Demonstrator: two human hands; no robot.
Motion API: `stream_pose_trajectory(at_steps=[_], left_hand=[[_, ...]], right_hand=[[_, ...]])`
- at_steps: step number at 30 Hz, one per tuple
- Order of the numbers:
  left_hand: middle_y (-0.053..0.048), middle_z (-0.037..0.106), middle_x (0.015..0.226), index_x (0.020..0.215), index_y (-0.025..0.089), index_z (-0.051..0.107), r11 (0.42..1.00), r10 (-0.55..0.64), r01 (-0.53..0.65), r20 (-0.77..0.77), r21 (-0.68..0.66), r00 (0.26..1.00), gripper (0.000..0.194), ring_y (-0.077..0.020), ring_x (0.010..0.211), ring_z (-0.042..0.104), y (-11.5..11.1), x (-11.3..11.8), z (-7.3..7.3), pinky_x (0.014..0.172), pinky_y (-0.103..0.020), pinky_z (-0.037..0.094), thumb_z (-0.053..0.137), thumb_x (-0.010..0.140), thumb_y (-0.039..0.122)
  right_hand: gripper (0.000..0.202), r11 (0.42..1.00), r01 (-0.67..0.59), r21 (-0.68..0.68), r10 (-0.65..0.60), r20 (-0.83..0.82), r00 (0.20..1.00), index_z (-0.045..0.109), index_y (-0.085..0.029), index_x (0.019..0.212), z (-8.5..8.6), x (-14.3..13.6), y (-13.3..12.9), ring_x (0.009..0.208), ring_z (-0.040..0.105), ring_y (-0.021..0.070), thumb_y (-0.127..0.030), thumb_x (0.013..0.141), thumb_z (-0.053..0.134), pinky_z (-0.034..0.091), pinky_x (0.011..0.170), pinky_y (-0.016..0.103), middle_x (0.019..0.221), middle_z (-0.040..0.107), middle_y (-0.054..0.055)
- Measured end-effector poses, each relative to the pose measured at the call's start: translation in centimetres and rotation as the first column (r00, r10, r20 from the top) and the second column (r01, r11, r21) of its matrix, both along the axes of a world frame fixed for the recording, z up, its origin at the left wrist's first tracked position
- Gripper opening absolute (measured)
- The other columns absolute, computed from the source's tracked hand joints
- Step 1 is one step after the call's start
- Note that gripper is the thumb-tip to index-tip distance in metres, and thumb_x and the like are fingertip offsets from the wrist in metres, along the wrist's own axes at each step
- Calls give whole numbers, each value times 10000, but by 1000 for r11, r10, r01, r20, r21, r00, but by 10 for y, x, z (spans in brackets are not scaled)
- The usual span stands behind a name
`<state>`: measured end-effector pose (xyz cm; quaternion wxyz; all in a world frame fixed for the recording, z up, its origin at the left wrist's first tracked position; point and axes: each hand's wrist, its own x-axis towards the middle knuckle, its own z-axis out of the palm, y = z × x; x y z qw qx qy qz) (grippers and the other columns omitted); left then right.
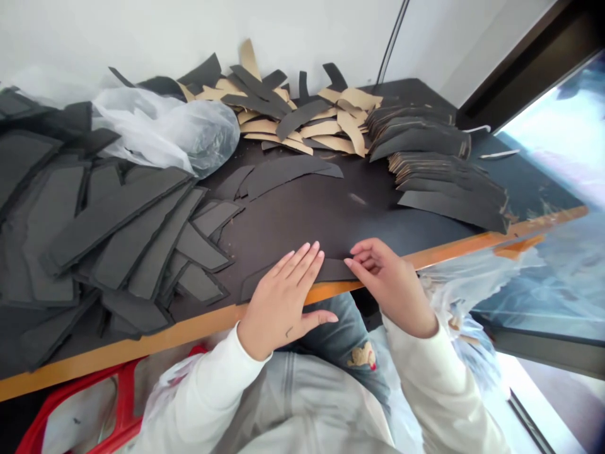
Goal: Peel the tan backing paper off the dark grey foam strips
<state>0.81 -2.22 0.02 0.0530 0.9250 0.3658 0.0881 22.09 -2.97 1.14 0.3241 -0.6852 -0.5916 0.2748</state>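
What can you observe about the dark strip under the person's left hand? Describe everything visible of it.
The dark strip is long, narrow and matte charcoal, perhaps foam or card. It lies flat on the dark tabletop, beside the orange edge. The left hand spreads over it, hiding its middle; its left end shows beyond that hand. The right hand has its thumb and fingertips at the right end; whether they pinch it is unclear.

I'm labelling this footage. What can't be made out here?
Head view: middle of the black strip, covered by the left hand.
Head view: plastic bag, its inside veiled by cloudy folds.
Head view: leftmost pile, its end cut off by the picture's left edge.
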Motion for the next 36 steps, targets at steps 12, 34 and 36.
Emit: stream_pose_trajectory(at_steps=[12, 34, 36], left_hand=[[-97, 246, 1616, 1528, 153, 290, 999, 29, -29, -12, -22, 1000, 921, -259, 1481, 269, -1, 3, 4, 1200, -415, 261, 378, 849, 769], [-108, 234, 1623, 1514, 299, 324, 998, 27, -25, 26, -63, 999, 903, -306, 1477, 272, -2, 3, 4, 1181, -474, 287, 612, 762, 708], [-110, 223, 1626, 1516, 287, 317, 998, 23, -21, 38, -64, 999, 913, -302, 1483, 257, -2, 3, 3, 1184, -472, 281, 622, 762, 701]], right_hand=[[100, 993, 5, 115, -31, 225, 974, 560, -228, 923, -4, -9, -7, 629, 653, 148, -321, 886, 572, 457, 556, 246, 765, 695, 3], [296, 984, -83, 158, -55, 711, 702, 603, -172, 1072, 17, 3, -12, 844, 609, 280, -423, 944, 513, 471, 684, 364, 949, 612, 132], [280, 966, -128, 224, -41, 622, 782, 602, -183, 1133, 21, 8, -12, 950, 619, 287, -364, 972, 462, 503, 819, 415, 1027, 625, 139]])
